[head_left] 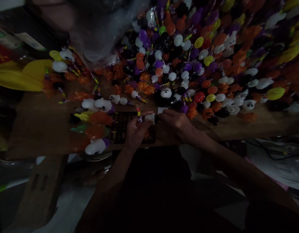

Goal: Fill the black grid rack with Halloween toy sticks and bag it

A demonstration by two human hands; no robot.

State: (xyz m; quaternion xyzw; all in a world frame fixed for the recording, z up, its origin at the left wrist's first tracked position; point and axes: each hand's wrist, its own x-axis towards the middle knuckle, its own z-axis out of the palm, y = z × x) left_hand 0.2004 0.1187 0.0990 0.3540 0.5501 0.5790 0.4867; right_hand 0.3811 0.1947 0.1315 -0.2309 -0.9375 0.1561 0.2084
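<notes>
In the head view my left hand (134, 134) is closed around a small white plastic piece (150, 118) of unclear kind. A tube with yellow, red and purple bands (138, 113) sticks up by its fingers. My right hand (179, 124) is just right of it, its fingers pressed together and pointing left. A small white slip (162, 110) shows at these fingertips; whether they grip it is unclear. Beneath my left hand is a dark slatted tray (120, 129), with something orange in it. Left of the tray lie white ghost-faced toys (103, 105) and orange ones (101, 118).
A big pile of orange, white, purple, black and yellow plastic toys (172, 76) covers the back and right of the wooden table (42, 119). A clear plastic bag (96, 38) stands at the back left, near yellow rounded pieces (18, 77). A wooden stool (42, 191) is lower left.
</notes>
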